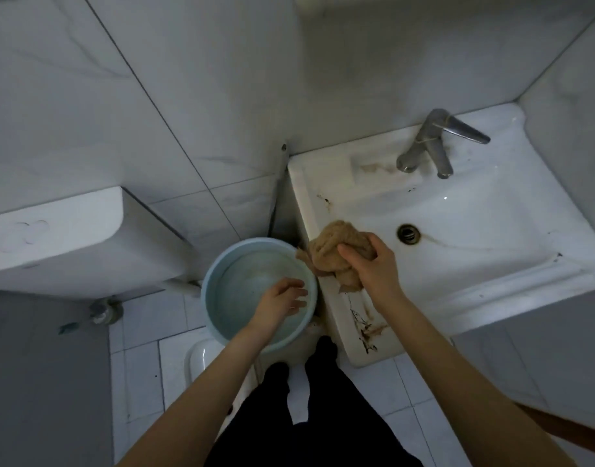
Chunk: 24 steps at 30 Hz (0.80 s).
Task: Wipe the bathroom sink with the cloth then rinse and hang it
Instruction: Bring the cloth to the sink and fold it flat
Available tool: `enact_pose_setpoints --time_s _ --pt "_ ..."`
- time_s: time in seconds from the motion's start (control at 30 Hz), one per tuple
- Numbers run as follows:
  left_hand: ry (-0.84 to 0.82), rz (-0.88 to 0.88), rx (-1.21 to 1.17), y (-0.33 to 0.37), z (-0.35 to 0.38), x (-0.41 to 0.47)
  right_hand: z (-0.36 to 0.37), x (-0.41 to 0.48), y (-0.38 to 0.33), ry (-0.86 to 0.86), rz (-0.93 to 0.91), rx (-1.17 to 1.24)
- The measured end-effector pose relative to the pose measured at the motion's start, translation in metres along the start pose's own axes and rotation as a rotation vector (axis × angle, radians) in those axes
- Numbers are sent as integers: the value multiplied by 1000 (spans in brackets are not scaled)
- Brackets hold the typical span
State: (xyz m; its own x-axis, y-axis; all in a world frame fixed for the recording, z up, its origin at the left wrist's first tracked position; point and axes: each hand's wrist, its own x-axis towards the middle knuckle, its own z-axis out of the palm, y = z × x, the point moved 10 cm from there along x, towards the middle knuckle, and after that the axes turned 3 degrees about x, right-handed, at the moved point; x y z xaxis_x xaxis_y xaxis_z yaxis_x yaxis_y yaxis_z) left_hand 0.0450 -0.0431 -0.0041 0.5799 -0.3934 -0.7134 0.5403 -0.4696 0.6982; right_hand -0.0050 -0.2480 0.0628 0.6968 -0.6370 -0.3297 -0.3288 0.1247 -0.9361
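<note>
Cloth [336, 251] bunched in right hand [373, 264] grip, on sink [491, 264] left rim, left hand [282, 298] loose & empty over basin [222, 318], faucet [434, 143] at back

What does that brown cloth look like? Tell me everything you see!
The cloth is tan-brown and looks like thick, nubbly towelling, scrunched into a crumpled lump. The right hand grips it from above, fingers curled round it, at the left rim of the white sink. One loose corner sticks out toward the blue basin. Whether it is wet cannot be told.
</note>
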Motion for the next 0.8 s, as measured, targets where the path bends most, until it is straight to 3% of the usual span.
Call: enact_pose_setpoints --time_s 0.2,0.33,0.47,0.6,0.8 --pt "-34 57 126 -27 -75 -35 -22 -118 15 236 60 185" --pt "-6 -60 125 -97 -130 -54 -22 -201 73 350 187 207" --pt "-30 -205 268 -174 -162 -75 -26 -277 147 495 356 194" --pt "-97 -259 390 -211 -160 -98 -35 -335 197 600 473 303" --pt "-190 -39 573 -170 -76 -110 -86 -397 210 725 400 349"
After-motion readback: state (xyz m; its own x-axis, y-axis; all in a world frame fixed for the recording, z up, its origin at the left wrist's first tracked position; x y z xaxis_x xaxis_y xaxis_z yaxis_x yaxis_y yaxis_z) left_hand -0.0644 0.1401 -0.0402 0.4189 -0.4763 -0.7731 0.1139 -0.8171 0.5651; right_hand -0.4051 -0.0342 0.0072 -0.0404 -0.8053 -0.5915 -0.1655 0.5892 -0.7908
